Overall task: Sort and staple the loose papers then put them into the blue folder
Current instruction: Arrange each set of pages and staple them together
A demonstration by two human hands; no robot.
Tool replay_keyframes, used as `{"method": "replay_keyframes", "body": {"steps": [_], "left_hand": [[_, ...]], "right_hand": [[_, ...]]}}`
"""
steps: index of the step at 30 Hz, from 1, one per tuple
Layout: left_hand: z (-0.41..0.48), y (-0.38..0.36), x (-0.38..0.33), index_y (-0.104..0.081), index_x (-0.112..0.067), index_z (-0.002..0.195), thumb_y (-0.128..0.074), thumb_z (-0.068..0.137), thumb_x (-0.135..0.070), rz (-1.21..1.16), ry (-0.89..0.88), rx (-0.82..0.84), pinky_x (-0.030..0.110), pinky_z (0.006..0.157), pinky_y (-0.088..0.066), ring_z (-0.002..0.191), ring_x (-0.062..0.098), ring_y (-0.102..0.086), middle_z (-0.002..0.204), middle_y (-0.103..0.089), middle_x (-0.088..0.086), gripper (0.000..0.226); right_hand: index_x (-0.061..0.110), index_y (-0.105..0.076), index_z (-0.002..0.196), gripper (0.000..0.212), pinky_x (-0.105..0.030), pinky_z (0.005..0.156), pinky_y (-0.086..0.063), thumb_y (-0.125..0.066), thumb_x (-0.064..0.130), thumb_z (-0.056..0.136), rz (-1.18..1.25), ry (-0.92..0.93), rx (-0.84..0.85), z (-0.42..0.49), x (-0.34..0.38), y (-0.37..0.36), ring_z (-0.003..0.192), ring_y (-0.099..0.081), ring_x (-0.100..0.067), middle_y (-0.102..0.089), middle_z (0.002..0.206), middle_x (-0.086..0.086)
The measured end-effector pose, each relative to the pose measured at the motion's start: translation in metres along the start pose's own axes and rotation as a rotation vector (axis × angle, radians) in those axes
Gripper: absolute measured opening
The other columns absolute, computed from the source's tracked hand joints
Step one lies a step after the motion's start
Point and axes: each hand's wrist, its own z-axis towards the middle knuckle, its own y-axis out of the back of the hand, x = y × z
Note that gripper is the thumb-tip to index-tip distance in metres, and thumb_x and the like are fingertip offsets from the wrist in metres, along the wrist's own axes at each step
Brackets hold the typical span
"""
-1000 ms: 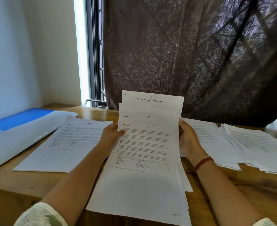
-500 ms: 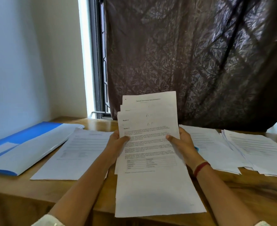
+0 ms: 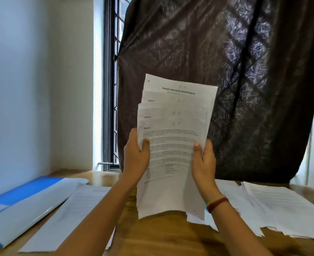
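I hold a stack of printed sheets (image 3: 172, 145) upright above the wooden table, its bottom edge just over the tabletop. The sheets are staggered, so several headings and handwritten page marks show at the top. My left hand (image 3: 135, 156) grips the stack's left edge with the thumb on the front page. My right hand (image 3: 203, 159) grips the right edge the same way. The blue folder (image 3: 23, 193) lies open at the left of the table, with a white inner sheet showing. No stapler shows in view.
A single printed sheet (image 3: 75, 213) lies flat between the folder and my left arm. More loose papers (image 3: 281, 209) are spread in overlapping piles at the right. A dark curtain (image 3: 226, 71) hangs behind the table, with a barred window (image 3: 111, 89) to its left.
Both hands have raised the stack from lying slanted over the table to standing upright, and the sheets have been drawn closer together. The camera has tilted upward.
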Motion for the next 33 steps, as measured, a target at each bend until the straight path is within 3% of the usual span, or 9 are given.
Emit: {"method": "replay_keyframes", "body": {"steps": [4,9,13,15,19,23,25,30,33], "left_hand": [[-0.039,0.002,0.016,-0.042,-0.024,0.108,-0.047,0.101,-0.018,0.011,0.044,0.052,0.006,0.061,-0.048,0.086,0.001,-0.062,0.096,-0.056,-0.018,0.01],[-0.083,0.012,0.046,-0.039,-0.023,0.12,-0.045,0.1,-0.007,-0.001,0.169,0.151,0.001,0.069,-0.045,0.094,-0.007,-0.055,0.105,-0.053,-0.018,0.026],[-0.087,0.013,0.053,-0.042,-0.02,0.12,-0.041,0.102,-0.011,0.039,0.219,0.193,0.001,0.067,-0.045,0.094,-0.002,-0.056,0.104,-0.053,-0.02,0.02],[-0.081,0.012,0.047,-0.04,-0.023,0.118,-0.04,0.102,-0.009,0.026,0.232,0.163,0.001,0.066,-0.045,0.094,-0.005,-0.054,0.103,-0.052,-0.019,0.021],[-0.073,0.013,0.041,-0.04,-0.017,0.124,-0.04,0.1,-0.004,-0.007,0.282,0.092,0.008,0.067,-0.046,0.094,-0.002,-0.054,0.107,-0.054,-0.01,0.027],[-0.089,0.016,0.051,-0.041,-0.013,0.128,-0.044,0.097,-0.002,0.019,0.366,0.108,0.013,0.073,-0.046,0.098,0.01,-0.057,0.112,-0.057,-0.001,0.033],[-0.096,0.017,0.057,-0.04,-0.014,0.131,-0.043,0.097,-0.002,0.034,0.399,0.14,0.018,0.077,-0.046,0.103,0.015,-0.056,0.115,-0.057,0.001,0.035],[-0.09,0.012,0.058,-0.042,-0.013,0.128,-0.037,0.097,0.001,0.045,0.416,0.11,0.013,0.073,-0.045,0.105,0.017,-0.054,0.115,-0.056,0.002,0.034],[-0.083,0.009,0.055,-0.042,-0.013,0.125,-0.036,0.096,0.003,0.024,0.383,0.075,0.028,0.084,-0.053,0.107,0.018,-0.055,0.118,-0.057,0.005,0.034]], "right_hand": [[0.027,-0.039,0.121,0.022,-0.018,0.068,-0.052,-0.043,0.034,0.1,-0.015,-0.049,0.091,-0.02,-0.017,0.001,0.088,-0.063,-0.006,-0.059,0.1,0.014],[0.028,-0.036,0.129,0.041,-0.014,0.073,-0.046,-0.058,0.021,0.096,-0.069,-0.142,0.132,-0.041,-0.039,0.011,0.094,-0.055,-0.002,-0.051,0.107,0.017],[0.023,-0.041,0.128,0.031,-0.024,0.08,-0.048,-0.049,0.012,0.099,-0.128,-0.197,0.129,-0.043,-0.041,0.012,0.104,-0.056,-0.015,-0.052,0.11,0.007],[0.023,-0.042,0.124,0.029,-0.026,0.083,-0.048,-0.047,0.009,0.099,-0.11,-0.157,0.107,-0.04,-0.033,0.01,0.097,-0.055,-0.007,-0.052,0.107,0.008],[0.027,-0.035,0.124,0.033,-0.015,0.072,-0.046,-0.048,0.011,0.099,-0.027,-0.15,0.082,-0.033,-0.024,0.01,0.089,-0.053,0.001,-0.049,0.1,0.019],[0.024,-0.031,0.134,0.047,-0.014,0.072,-0.046,-0.057,0.015,0.096,-0.042,-0.234,0.135,-0.045,-0.038,0.016,0.092,-0.053,-0.002,-0.05,0.105,0.015],[0.024,-0.033,0.132,0.043,-0.018,0.079,-0.047,-0.055,0.015,0.097,-0.064,-0.266,0.169,-0.052,-0.046,0.018,0.098,-0.052,-0.006,-0.05,0.11,0.011],[0.027,-0.038,0.119,0.023,-0.032,0.09,-0.047,-0.046,0.015,0.101,-0.131,-0.265,0.161,-0.052,-0.046,0.013,0.105,-0.048,-0.012,-0.05,0.115,0.004],[0.027,-0.039,0.119,0.025,-0.033,0.09,-0.049,-0.048,0.014,0.1,-0.074,-0.239,0.079,-0.049,-0.043,0.01,0.103,-0.052,-0.013,-0.052,0.114,0.004]]}}
